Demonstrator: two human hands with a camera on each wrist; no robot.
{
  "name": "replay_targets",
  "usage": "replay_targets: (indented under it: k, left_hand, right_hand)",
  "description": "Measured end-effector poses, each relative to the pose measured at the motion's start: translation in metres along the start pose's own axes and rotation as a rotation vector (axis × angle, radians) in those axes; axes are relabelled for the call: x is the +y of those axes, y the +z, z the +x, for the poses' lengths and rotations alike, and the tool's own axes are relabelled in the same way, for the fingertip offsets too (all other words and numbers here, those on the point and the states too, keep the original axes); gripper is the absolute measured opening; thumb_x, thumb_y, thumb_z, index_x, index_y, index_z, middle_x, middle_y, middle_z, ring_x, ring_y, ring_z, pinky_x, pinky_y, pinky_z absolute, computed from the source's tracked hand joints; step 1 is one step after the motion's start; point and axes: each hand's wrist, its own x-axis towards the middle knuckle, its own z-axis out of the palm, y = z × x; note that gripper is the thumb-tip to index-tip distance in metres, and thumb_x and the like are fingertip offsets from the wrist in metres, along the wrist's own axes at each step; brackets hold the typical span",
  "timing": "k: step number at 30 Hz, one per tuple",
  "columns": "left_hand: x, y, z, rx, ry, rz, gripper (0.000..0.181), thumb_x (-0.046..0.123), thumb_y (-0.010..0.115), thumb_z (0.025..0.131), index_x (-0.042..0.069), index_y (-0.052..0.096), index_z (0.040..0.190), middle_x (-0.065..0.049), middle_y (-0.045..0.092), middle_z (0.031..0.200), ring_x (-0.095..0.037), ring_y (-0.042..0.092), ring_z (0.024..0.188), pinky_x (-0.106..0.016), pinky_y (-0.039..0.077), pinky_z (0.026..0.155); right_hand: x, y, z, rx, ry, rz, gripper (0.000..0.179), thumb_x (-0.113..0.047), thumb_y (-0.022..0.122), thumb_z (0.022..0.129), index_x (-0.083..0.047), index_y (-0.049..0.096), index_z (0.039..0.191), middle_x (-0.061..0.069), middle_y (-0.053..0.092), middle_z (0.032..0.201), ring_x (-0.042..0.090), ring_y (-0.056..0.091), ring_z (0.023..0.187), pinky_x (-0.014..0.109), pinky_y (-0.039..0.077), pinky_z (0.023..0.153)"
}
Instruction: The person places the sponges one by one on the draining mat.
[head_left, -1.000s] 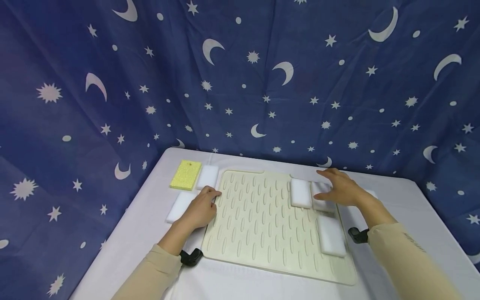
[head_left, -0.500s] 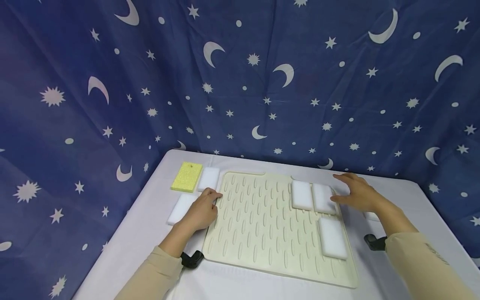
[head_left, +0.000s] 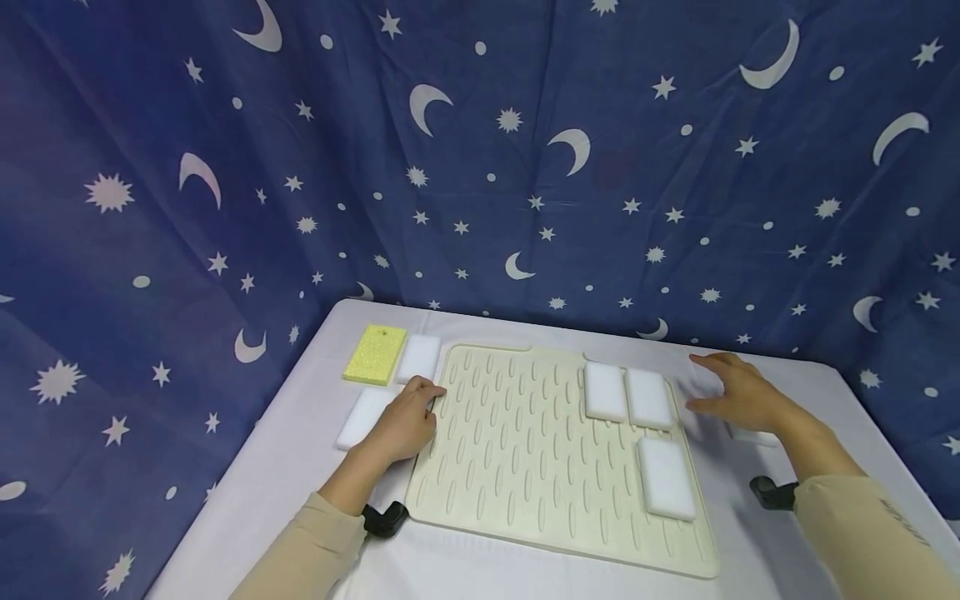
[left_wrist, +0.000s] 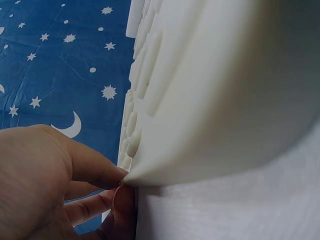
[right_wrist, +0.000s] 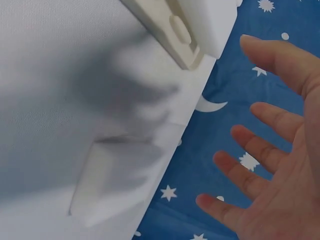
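Observation:
My left hand (head_left: 405, 423) pinches the left edge of a cream dish drying mat (head_left: 517, 467) with raised oval ridges. In the left wrist view, thumb and forefinger meet on the edge of the mat (left_wrist: 190, 100). Two white sponges (head_left: 604, 392) (head_left: 649, 398) lie side by side at the mat's back right, and a third white sponge (head_left: 666, 479) sits nearer on its right side. My right hand (head_left: 738, 396) hovers right of the mat, fingers spread and holding nothing. Below it, a white sponge (right_wrist: 110, 180) lies on the table in its shadow.
A yellow sponge (head_left: 375, 354) and two white sponges (head_left: 418, 358) (head_left: 363, 418) lie on the table left of the mat. The white-covered table (head_left: 465, 562) backs onto a blue curtain (head_left: 480, 150) printed with moons and stars.
My right hand has moved right, from over the white sponge at the mat's back right corner to beyond the mat's edge. My left hand keeps its place on the mat.

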Motion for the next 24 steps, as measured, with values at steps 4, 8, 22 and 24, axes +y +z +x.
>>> replay_targets:
  k: [4, 8, 22, 24]
  left_hand:
    - [-0.001, 0.0, 0.0, 0.0, 0.008, -0.002, 0.044, -0.002, 0.052, 0.097, 0.0, 0.062, 0.14, -0.012, 0.057, 0.136, -0.025, 0.06, 0.11, -0.043, 0.052, 0.097]
    - [-0.001, 0.0, 0.0, 0.006, 0.024, 0.008, 0.044, -0.003, 0.053, 0.096, -0.001, 0.062, 0.138, -0.013, 0.058, 0.133, -0.024, 0.061, 0.107, -0.043, 0.053, 0.095]
    - [-0.001, 0.0, 0.0, 0.014, 0.019, 0.006, 0.043, -0.002, 0.053, 0.097, 0.0, 0.063, 0.138, -0.013, 0.058, 0.134, -0.025, 0.062, 0.112, -0.044, 0.053, 0.099]
    - [-0.001, 0.0, 0.0, 0.016, 0.02, 0.005, 0.043, -0.002, 0.052, 0.096, 0.0, 0.063, 0.138, -0.013, 0.058, 0.134, -0.026, 0.062, 0.114, -0.044, 0.053, 0.1]
  right_hand:
    - [0.008, -0.001, -0.002, -0.016, 0.017, 0.008, 0.096, -0.043, 0.081, 0.086, 0.005, 0.036, 0.156, 0.04, 0.028, 0.154, 0.062, 0.032, 0.135, 0.08, 0.032, 0.104]
    - [0.018, 0.0, -0.004, -0.029, 0.029, 0.022, 0.097, -0.04, 0.083, 0.083, 0.005, 0.037, 0.156, 0.041, 0.028, 0.153, 0.063, 0.031, 0.134, 0.081, 0.032, 0.103]
    - [0.043, 0.008, -0.012, -0.052, 0.071, 0.031, 0.1, -0.039, 0.086, 0.08, 0.007, 0.037, 0.155, 0.044, 0.027, 0.152, 0.066, 0.03, 0.132, 0.082, 0.031, 0.102]
    - [0.045, 0.009, -0.013, -0.058, 0.075, 0.034, 0.101, -0.038, 0.086, 0.079, 0.007, 0.037, 0.154, 0.044, 0.026, 0.151, 0.067, 0.029, 0.132, 0.082, 0.031, 0.102]
